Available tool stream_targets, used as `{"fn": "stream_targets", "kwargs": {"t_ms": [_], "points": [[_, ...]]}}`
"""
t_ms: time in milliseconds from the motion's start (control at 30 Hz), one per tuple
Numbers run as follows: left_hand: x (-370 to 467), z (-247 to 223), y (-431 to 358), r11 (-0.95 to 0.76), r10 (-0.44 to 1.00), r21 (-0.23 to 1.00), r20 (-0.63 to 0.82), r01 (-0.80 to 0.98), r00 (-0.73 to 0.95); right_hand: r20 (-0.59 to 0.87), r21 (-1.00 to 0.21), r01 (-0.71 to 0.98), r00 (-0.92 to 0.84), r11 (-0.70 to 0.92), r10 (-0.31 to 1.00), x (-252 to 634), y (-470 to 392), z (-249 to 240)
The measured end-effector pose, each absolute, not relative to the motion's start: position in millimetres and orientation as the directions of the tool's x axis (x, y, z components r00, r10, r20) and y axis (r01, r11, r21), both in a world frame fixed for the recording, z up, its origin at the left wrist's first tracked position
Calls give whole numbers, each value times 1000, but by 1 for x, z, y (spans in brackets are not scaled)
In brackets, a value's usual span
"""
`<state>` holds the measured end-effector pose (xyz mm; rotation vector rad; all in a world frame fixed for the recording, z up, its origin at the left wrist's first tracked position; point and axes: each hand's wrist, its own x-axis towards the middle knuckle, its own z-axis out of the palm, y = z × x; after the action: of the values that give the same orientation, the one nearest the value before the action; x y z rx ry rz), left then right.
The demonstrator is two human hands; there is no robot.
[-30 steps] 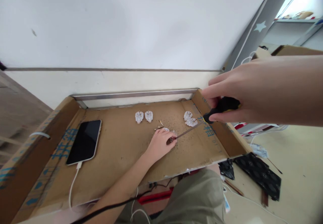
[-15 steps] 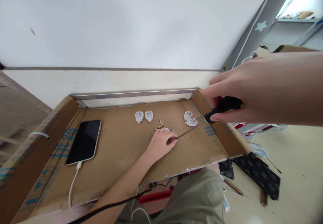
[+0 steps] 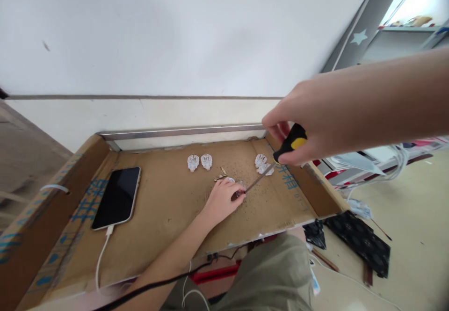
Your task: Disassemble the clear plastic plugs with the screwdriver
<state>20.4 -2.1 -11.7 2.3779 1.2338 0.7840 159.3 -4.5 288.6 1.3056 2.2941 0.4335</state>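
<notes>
In my right hand (image 3: 289,131) is a screwdriver (image 3: 258,180) with a black and yellow handle, its shaft slanting down to the left. The tip meets a small clear plastic plug piece (image 3: 241,184) pinched under the fingers of my left hand (image 3: 224,196); most of that piece is hidden. Just behind the left hand lie brass metal parts (image 3: 220,177). A pair of clear plugs, a left one (image 3: 192,162) and a right one (image 3: 206,161), rests farther back with pins up. More clear plugs (image 3: 260,160) sit behind the screwdriver shaft.
Everything lies in a shallow cardboard tray (image 3: 157,208) with raised sides. Dark specks are scattered around the left hand. A phone (image 3: 117,198) with a white cable (image 3: 101,255) lies at left. A metal bar (image 3: 189,132) runs along the back. A black plastic-like sheet (image 3: 361,243) is on the floor.
My right hand has swung left and tilted the screwdriver more steeply, its handle turned to show more yellow. The left hand stays in place on the plug piece.
</notes>
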Motion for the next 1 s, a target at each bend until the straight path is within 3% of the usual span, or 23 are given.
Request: {"fn": "stream_targets", "kwargs": {"t_ms": [133,333,600,833,1000], "points": [[20,-12,-2,-563,824,534,309,631,475,-416,388,721,-419,574,807,154,0,299],[20,-13,-2,-561,826,536,311,631,471,-461,422,825,-160,375,873,153,8,300],[20,-11,-3,-557,828,533,295,637,477,-532,461,838,-2,292,847,149,4,300],[20,-12,-2,-559,827,525,299,642,476,-407,483,769,-226,419,885,149,5,292],[21,-10,-2,-553,830,535,285,638,480,-390,447,800,-228,400,892,145,5,292]]}}
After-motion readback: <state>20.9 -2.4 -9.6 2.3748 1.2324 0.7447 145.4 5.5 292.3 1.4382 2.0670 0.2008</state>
